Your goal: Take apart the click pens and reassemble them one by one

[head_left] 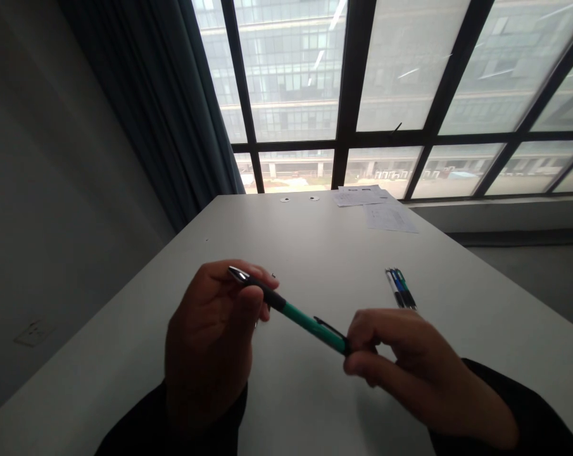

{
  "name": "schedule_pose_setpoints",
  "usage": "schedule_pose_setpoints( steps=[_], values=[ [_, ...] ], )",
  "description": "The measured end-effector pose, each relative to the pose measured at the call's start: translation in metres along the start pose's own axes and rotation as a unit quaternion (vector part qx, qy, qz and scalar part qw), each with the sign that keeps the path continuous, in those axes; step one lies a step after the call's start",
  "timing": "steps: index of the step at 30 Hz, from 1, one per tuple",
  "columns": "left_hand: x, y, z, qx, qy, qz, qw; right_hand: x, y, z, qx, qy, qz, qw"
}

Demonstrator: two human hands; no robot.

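Observation:
Both my hands hold one green pen above the white table. The pen has a black grip and a silver tip, and it slopes down from left to right. My left hand is closed around the black grip end, with the silver tip poking out past the fingers. My right hand pinches the clip end with its fingers curled. Three more pens lie side by side on the table beyond my right hand, untouched.
Sheets of paper lie at the far edge of the table by the window. Two small round objects sit near them. A dark curtain hangs at the left. A wall socket is low on the left wall.

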State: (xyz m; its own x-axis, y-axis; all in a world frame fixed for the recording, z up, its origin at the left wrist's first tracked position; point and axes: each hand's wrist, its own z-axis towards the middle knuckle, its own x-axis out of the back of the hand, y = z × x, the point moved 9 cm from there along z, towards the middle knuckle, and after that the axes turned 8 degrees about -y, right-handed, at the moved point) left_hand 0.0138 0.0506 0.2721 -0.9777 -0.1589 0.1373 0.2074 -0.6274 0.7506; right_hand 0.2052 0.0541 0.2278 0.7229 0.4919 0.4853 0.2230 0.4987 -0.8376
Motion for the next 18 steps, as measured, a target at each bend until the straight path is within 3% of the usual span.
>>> schedule_pose_setpoints(
  steps=[2,4,7,9,13,18],
  values=[
    [-0.016,-0.002,0.000,0.027,-0.062,-0.049,0.996,-0.016,0.001,0.004,-0.011,-0.052,-0.026,0.998],
    [-0.036,-0.003,-0.005,0.050,-0.162,-0.082,0.982,-0.031,0.005,0.007,-0.025,-0.100,-0.040,0.994],
    [-0.054,-0.001,-0.014,0.036,-0.269,-0.039,0.962,-0.040,0.012,0.008,-0.042,-0.139,-0.047,0.988],
    [-0.054,0.003,-0.014,-0.036,-0.275,0.079,0.957,-0.033,0.016,0.008,-0.041,-0.113,-0.030,0.992],
    [-0.061,0.009,-0.019,-0.194,-0.255,0.264,0.910,-0.007,0.016,0.005,0.001,-0.002,-0.006,1.000],
    [-0.067,0.008,-0.025,-0.245,-0.255,0.305,0.884,-0.004,0.012,0.007,0.010,0.033,-0.090,0.995]
  ],
)
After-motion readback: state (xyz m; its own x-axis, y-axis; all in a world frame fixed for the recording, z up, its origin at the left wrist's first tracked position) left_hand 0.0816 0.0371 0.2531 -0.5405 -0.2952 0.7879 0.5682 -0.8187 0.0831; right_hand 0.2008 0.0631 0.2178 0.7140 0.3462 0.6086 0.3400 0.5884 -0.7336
